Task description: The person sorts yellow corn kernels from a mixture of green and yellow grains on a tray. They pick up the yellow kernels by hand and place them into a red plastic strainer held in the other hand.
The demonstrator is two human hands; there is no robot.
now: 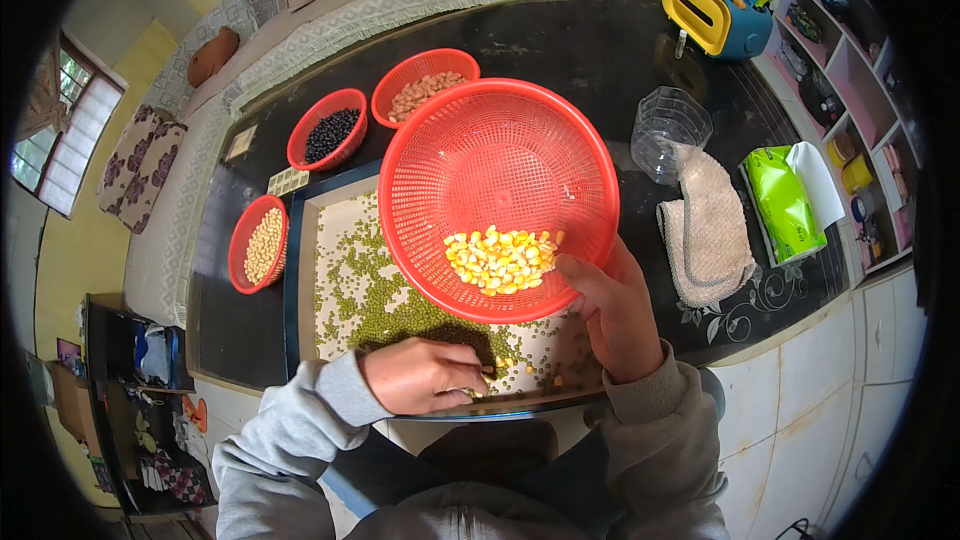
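Observation:
My right hand [611,307] grips the lower right rim of a large red plastic colander [502,157], thumb on the inside. Yellow corn kernels [502,259] lie in its near part. The colander is above a dark-edged tray [294,285] whose pale bottom is strewn with green mung beans [382,315]. Down at the tray's near edge is my left hand [431,375], fingers curled at the beans and a few loose kernels [529,370]; its fingertips are partly hidden, and whether they pinch anything is unclear.
Small red baskets hold soybeans [264,246], black beans [330,136] and light brown beans [424,94]. To the right are a clear plastic container [670,131], a folded beige cloth [709,232], a green tissue pack [784,202] and a blue and yellow box [712,11] on the black table [570,37].

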